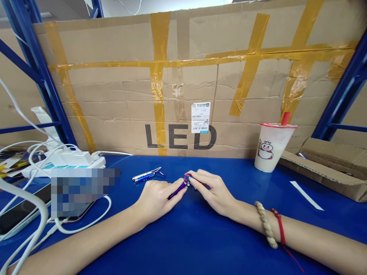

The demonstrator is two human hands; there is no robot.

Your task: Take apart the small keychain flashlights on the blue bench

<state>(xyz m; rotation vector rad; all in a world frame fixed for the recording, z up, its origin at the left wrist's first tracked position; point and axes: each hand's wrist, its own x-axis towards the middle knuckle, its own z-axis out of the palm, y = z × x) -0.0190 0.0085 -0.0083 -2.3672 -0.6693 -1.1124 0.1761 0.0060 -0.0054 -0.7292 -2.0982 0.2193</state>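
Observation:
Just above the blue tabletop, my left hand (156, 196) is closed around a slim purple tube (177, 190), which looks like a small keychain flashlight. Its far end points up and to the right, toward my other hand. There, my right hand (213, 191) pinches a magenta ring-like clip (187, 176) joined to the tube by small silvery metal. Fingers of both hands cover part of the tube and the clip. Behind my left hand lie a blue keychain flashlight (145, 176) and a silver one (156, 169) side by side, with clips on their right ends.
A drink cup (273, 149) with a red straw stands at the back right, beside an open cardboard box (321, 172) and a white strip (306, 195). White cables, a power strip (94, 164) and phones (23, 210) crowd the left. A large carton (123, 103) walls the back.

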